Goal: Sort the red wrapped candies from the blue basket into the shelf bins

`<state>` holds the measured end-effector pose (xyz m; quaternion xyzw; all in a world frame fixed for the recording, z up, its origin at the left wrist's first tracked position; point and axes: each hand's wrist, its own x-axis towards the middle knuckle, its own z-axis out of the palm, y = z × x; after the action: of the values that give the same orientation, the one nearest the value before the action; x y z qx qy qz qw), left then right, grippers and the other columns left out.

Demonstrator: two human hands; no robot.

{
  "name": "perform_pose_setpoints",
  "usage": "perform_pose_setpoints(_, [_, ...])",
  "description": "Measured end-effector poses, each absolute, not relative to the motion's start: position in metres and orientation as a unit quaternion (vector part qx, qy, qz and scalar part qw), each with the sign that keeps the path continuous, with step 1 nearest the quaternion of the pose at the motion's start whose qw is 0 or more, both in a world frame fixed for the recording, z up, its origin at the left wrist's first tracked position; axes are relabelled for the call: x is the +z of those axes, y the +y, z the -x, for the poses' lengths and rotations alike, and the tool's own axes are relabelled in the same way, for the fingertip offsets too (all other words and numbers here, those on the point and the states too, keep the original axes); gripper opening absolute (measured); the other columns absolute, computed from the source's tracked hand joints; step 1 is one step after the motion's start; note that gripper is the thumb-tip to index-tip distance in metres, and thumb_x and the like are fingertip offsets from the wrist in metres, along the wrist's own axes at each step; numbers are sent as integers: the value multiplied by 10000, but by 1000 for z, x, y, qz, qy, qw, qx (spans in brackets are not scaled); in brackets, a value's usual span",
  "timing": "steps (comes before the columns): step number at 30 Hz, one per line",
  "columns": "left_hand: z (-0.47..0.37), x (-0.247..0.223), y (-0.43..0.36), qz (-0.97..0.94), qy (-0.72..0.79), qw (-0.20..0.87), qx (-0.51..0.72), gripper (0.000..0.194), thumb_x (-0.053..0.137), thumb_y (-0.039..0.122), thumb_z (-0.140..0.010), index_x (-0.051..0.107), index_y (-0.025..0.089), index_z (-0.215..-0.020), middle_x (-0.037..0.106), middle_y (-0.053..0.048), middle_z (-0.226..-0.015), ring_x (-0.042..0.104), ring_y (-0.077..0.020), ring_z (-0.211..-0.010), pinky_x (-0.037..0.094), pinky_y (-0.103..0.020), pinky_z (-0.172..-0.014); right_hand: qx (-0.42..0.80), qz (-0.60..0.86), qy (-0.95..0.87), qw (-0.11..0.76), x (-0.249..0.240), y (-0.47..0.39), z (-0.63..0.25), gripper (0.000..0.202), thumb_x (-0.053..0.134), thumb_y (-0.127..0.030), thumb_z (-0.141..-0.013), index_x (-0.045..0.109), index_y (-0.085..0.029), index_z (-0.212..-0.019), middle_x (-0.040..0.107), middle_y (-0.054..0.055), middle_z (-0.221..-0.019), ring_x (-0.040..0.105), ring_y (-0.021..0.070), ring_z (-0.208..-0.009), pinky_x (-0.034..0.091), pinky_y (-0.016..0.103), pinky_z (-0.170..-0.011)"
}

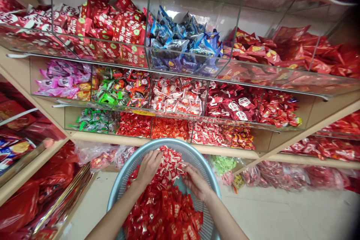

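Observation:
A blue-grey plastic basket holds two kinds of wrapped sweets. Small red-and-white wrapped candies are heaped at its far end. Larger glossy red candy packets fill the near part. My left hand rests on the left side of the red-and-white heap, palm down, its fingers stretched over the candies. At the heap's right edge is my right hand, turned inward with its fingers loosely curved and apart. Its fingertips touch the candies; nothing can be seen gripped in it.
Behind the basket, a tiered wooden shelf carries clear bins of wrapped sweets. The lowest bins hold red-and-white candies and orange-red ones. Bagged goods lie under the shelf. Red packages fill a rack at left.

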<state>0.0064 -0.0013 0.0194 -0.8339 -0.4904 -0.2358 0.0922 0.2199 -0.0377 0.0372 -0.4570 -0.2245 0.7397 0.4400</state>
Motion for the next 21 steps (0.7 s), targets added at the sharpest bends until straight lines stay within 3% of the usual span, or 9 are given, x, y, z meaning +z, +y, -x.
perform_pose_setpoints(7, [10,43,-8,792,-511,135,-305,240,419,238,-918,590,189,-1079,653,-57,-986,549,-184,-900,370,-317,-783,704,477,-304,430,39,-24,-218,266,787,-248,-582,599,-178,-757,553,-56,-618,445,38,-496,334,146,-463])
perform_pose_setpoints(14, [56,60,-21,647,-658,171,-346,264,443,306,-902,601,182,-1073,666,-69,-998,543,-226,-911,335,-369,-860,679,501,-350,406,51,-2,-219,305,810,-291,-526,537,-164,-576,504,-61,-492,405,45,-442,284,179,-426])
perform_pose_setpoints(21, [60,50,-26,636,-686,132,-327,297,399,322,-907,599,179,-1074,656,-88,-1012,539,-242,-949,331,-381,-865,715,534,-298,340,49,8,-218,197,771,-259,-608,619,-141,-649,597,-28,-559,404,23,-398,294,148,-393])
